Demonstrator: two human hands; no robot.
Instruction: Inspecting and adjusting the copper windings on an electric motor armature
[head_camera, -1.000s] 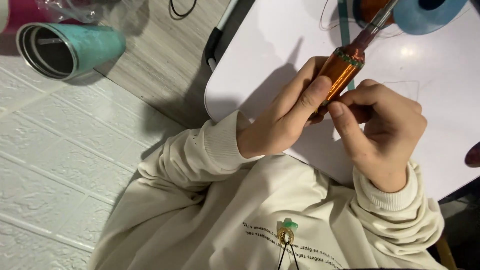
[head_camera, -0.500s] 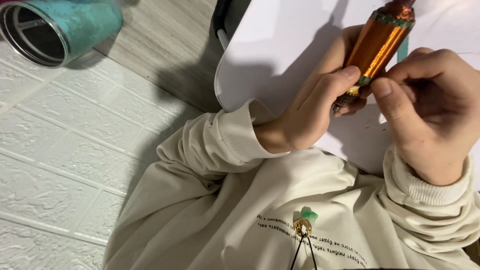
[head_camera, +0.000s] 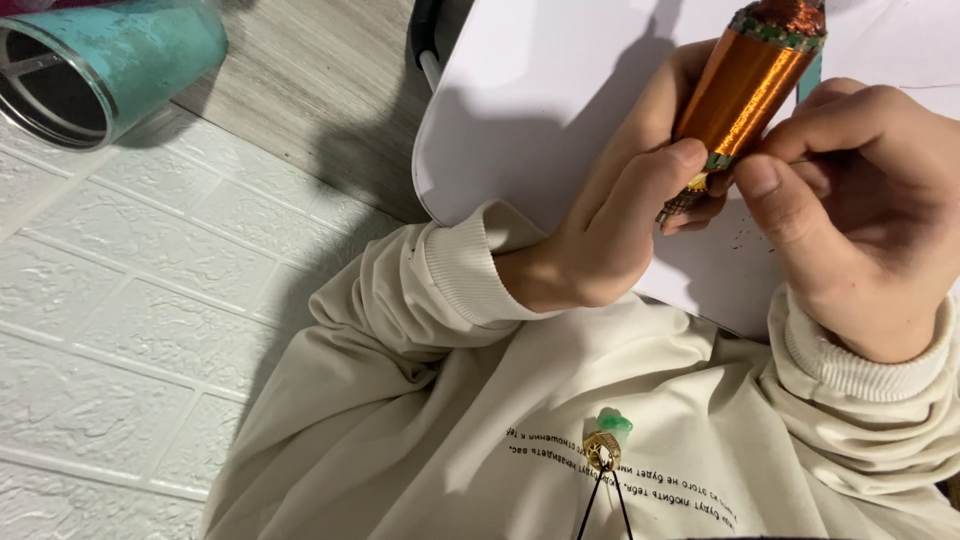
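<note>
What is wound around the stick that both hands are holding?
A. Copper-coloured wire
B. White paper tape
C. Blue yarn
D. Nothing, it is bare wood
A: the coil, gripped between the left hand and right hand, shines orange-copper with fine tight windings.

White tabletop (head_camera: 540, 110), perhaps bare; teal tumbler (head_camera: 110, 60) on floor (head_camera: 310, 90).

Both hands meet close together in front of the chest. The left hand (head_camera: 610, 235) curls inward, thumb pressed forward and fingers wrapped behind. The right hand (head_camera: 860, 200) faces it, thumb and forefinger pinched, other fingers folded. Both wrists are bent, forearms in cream sleeves angling in from either side.
</note>
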